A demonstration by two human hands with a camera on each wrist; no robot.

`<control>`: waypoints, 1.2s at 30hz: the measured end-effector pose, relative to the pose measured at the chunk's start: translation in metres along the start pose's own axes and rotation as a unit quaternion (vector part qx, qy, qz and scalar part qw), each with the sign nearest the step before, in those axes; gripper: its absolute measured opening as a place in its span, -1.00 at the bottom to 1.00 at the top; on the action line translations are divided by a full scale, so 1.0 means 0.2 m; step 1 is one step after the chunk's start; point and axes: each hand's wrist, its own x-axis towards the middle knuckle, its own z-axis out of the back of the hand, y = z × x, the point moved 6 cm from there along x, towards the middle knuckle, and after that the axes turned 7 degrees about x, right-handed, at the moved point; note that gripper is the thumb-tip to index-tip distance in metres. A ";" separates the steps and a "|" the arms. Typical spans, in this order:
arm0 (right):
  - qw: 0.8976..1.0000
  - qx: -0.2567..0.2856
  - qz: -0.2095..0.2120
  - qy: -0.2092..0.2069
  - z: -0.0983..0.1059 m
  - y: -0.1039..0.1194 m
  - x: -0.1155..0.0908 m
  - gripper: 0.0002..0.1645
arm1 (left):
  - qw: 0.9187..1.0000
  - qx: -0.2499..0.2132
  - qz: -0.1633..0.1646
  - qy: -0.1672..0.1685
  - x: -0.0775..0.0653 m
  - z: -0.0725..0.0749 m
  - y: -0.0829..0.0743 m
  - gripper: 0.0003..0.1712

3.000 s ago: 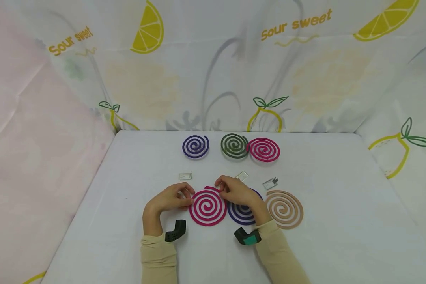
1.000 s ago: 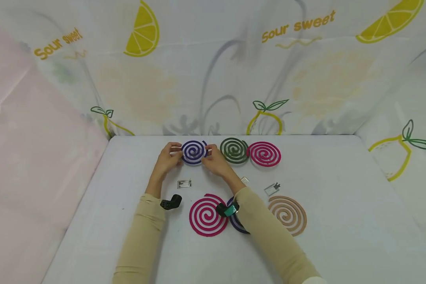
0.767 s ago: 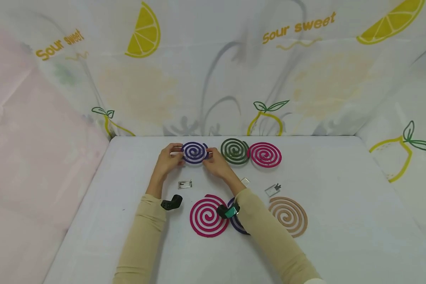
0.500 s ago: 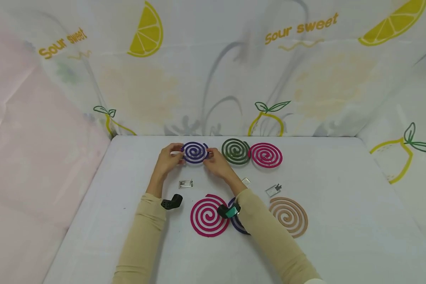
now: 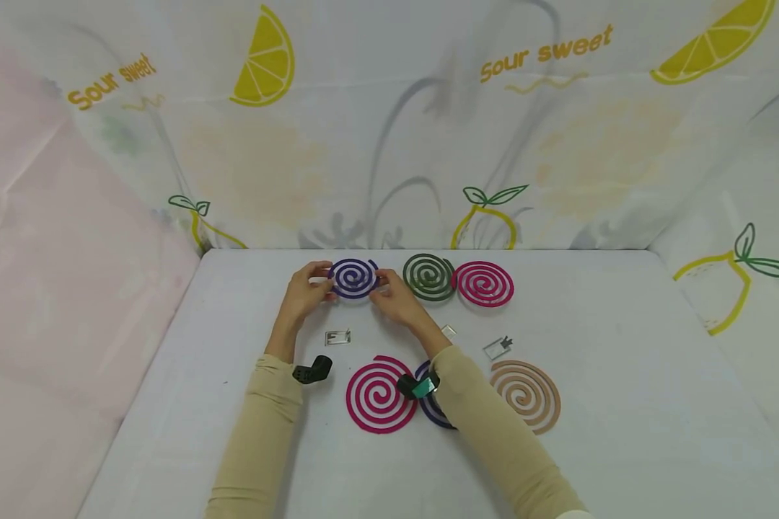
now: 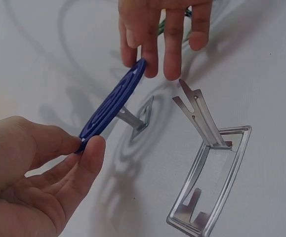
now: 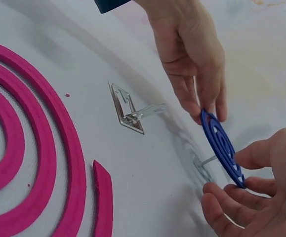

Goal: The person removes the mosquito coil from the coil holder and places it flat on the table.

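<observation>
Toward the back left of the table, a purple-blue mosquito coil (image 5: 353, 278) is raised on a thin metal stand (image 6: 129, 117). My left hand (image 5: 304, 294) pinches its left edge between thumb and fingers. At the opposite edge, my right hand (image 5: 397, 299) grips the coil, thumb on the upper face and fingers at the rim, as the right wrist view shows. The coil lies tilted in both wrist views, with the stand's prong beneath it. A separate metal coil stand (image 6: 202, 118), its forked prong bent upward, lies nearer me in the left wrist view.
A green coil (image 5: 428, 275) and a pink coil (image 5: 483, 283) sit raised to the right, overlapping in view. Nearer lie a flat pink coil (image 5: 380, 394), a dark blue coil (image 5: 433, 412) partly under my right forearm, and a tan coil (image 5: 522, 396). Another metal stand (image 5: 497, 349) lies right.
Three seconds ago both hands were at the flat pink coil in front; they have moved back to the raised purple-blue coil. Over the last second they have hardly moved.
</observation>
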 end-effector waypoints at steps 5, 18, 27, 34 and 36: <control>1.000 0.013 -0.003 0.011 0.01 0.01 -0.01 -0.38 | 1.000 0.005 -0.011 -0.008 -0.02 0.00 -0.03 -0.48; 0.999 0.028 0.013 0.012 0.02 0.05 -0.06 -0.43 | 0.999 0.045 -0.015 -0.020 -0.08 0.03 -0.07 -0.47; 0.999 0.026 0.016 0.014 0.03 0.04 -0.08 -0.47 | 0.998 0.052 -0.021 -0.020 -0.13 0.04 -0.09 -0.47; 0.999 0.027 0.021 0.014 0.02 0.06 -0.11 -0.48 | 0.999 0.042 -0.025 -0.017 -0.17 0.05 -0.11 -0.47; 0.999 0.026 0.021 0.012 0.03 0.06 -0.12 -0.48 | 0.998 0.047 -0.024 -0.016 -0.18 0.05 -0.11 -0.47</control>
